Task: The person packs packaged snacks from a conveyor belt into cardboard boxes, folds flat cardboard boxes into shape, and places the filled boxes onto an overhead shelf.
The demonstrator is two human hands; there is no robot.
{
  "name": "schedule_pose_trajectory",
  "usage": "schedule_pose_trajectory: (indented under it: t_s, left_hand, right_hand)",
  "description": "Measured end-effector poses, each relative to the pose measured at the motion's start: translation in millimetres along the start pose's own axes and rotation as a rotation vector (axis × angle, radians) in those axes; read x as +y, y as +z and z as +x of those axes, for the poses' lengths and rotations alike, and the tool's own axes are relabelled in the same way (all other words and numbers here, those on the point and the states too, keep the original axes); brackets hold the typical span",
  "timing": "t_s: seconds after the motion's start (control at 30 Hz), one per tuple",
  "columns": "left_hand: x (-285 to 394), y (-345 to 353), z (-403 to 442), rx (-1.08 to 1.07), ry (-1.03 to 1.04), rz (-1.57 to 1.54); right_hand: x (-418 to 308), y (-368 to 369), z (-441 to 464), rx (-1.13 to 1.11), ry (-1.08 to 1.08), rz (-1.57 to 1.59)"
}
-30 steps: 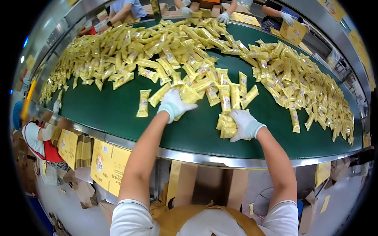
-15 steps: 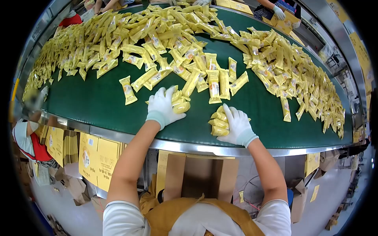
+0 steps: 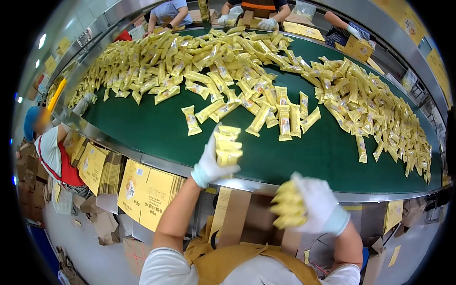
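In my left hand (image 3: 209,161), the gloved fingers are clamped around a stack of yellow packets (image 3: 229,146), near the front edge of the green conveyor belt (image 3: 332,164). In my right hand (image 3: 317,202), blurred, the fingers grip a second bunch (image 3: 289,205) beside an open carton (image 3: 233,217). Loose packets (image 3: 375,107) lie heaped across the belt ahead.
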State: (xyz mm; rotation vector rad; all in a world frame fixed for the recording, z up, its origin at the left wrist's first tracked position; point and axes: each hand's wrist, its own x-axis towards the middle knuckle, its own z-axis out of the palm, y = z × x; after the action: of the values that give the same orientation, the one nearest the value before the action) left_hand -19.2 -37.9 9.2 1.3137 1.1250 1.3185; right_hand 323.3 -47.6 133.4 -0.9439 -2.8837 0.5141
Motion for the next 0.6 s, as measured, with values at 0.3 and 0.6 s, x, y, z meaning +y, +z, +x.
schedule_pose_trajectory:
  t_s: [0.3, 0.6]
  left_hand:
    - [86, 91, -51, -0.506, -0.147, -0.387]
    - [26, 132, -79, -0.544, 0.617, 0.813]
  right_hand:
    - [-54, 186, 17, -0.46, -0.236, -0.398]
    - [-41, 267, 13, -0.676, -0.049, 0.124]
